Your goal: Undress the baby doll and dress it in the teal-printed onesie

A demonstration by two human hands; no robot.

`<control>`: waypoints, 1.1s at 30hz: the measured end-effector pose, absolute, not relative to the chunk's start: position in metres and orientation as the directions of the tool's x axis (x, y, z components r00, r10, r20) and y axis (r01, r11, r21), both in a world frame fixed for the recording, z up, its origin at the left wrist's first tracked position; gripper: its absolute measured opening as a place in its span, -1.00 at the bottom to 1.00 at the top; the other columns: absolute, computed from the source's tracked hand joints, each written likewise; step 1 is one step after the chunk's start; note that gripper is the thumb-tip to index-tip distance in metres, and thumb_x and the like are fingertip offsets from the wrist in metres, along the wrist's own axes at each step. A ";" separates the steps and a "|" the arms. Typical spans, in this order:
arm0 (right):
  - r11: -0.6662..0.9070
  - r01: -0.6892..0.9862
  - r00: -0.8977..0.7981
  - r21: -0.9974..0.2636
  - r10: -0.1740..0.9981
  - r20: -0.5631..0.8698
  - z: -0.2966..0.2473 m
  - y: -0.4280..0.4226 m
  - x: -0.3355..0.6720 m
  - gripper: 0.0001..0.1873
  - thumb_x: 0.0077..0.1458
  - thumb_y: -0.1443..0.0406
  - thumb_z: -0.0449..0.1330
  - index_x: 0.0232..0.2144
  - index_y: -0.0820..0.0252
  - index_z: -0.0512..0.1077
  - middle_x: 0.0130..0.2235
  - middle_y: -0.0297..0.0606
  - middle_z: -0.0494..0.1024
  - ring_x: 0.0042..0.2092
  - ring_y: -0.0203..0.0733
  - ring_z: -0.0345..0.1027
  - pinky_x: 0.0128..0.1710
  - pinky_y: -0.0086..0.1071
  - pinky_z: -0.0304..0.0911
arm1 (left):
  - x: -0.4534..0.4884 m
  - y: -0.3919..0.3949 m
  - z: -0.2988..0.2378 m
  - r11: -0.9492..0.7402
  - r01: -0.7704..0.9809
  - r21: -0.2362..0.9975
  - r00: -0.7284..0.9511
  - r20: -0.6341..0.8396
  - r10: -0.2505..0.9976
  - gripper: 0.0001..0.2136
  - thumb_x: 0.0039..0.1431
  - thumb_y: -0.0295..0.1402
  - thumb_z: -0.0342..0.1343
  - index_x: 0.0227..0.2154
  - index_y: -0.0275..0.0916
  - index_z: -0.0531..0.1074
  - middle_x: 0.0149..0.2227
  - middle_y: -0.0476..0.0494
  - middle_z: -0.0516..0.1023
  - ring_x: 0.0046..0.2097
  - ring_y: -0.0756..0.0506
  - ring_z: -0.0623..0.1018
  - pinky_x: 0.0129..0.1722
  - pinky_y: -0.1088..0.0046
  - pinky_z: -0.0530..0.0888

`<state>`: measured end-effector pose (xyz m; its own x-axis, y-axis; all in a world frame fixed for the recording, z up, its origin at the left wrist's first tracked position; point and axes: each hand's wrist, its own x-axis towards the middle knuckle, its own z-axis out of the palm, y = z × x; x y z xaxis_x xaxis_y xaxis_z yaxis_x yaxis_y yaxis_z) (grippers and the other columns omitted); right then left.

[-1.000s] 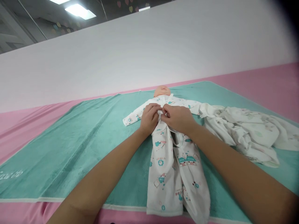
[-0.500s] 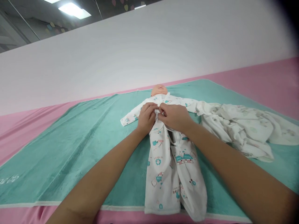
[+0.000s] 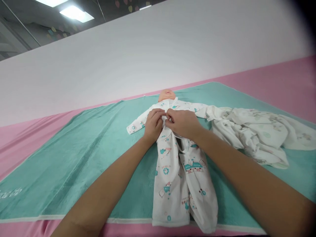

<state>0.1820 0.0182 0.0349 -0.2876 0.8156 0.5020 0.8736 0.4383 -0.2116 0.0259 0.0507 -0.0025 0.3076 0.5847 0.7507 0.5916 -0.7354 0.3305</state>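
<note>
A baby doll (image 3: 167, 94) lies on its back, head at the far end, dressed in a white printed baby romper (image 3: 170, 174) with its sleeves spread sideways. The romper's legs stretch toward me, with a gap between them near the crotch. My left hand (image 3: 154, 124) rests on the chest of the garment, fingers bent and pinching its front edge. Close beside it, my right hand (image 3: 184, 122) is closed, thumb and forefinger pinching the same front opening. Whatever fastener may lie between the fingertips is hidden by them.
A crumpled white printed cloth (image 3: 261, 135) lies to the right, touching the doll's sleeve. Beneath everything is a teal blanket (image 3: 98, 158) over a pink sheet (image 3: 278, 75). A white wall or panel (image 3: 148, 56) rises behind the doll.
Both hands keep their pinch on the romper's front with hardly any movement. The whole view has shifted slightly; doll and cloth stay where they were.
</note>
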 end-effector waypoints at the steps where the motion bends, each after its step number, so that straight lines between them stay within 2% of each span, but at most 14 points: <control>1: 0.437 0.875 -0.287 -0.209 0.816 0.502 0.035 0.018 0.182 -0.87 0.05 0.23 -0.01 -0.41 0.14 0.30 -0.52 -0.39 0.44 -0.51 -0.31 0.17 -0.50 -0.41 -0.18 | 0.026 0.051 -0.002 -0.736 0.590 0.332 0.309 0.749 0.586 -0.70 0.09 -0.60 -0.19 -0.25 -0.17 0.38 -0.10 -0.11 0.39 -0.01 -0.07 0.36 0.01 0.30 0.33; 16: 0.453 0.870 -0.297 -0.195 0.797 0.526 0.033 0.019 0.182 -0.89 0.04 0.25 -0.01 -0.40 0.11 0.29 -0.54 -0.43 0.41 -0.53 -0.32 0.13 -0.51 -0.43 -0.20 | 0.026 0.051 -0.002 -0.737 0.581 0.346 0.299 0.752 0.588 -0.69 0.10 -0.60 -0.18 -0.26 -0.17 0.38 -0.10 -0.10 0.40 -0.02 -0.07 0.37 0.01 0.28 0.33; 33: 0.428 0.885 -0.292 -0.184 0.817 0.497 0.034 0.018 0.183 -0.84 0.06 0.23 -0.01 -0.36 0.14 0.33 -0.51 -0.37 0.43 -0.50 -0.30 0.17 -0.50 -0.41 -0.20 | 0.026 0.052 -0.003 -0.748 0.567 0.346 0.297 0.761 0.577 -0.70 0.10 -0.59 -0.17 -0.25 -0.16 0.39 -0.11 -0.10 0.40 -0.03 -0.08 0.37 0.01 0.28 0.33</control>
<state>0.1825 0.0181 0.0340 -0.2923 0.8172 0.4967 0.8846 0.4284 -0.1844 0.0262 0.0516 -0.0032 0.2968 0.5769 0.7610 0.5671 -0.7476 0.3456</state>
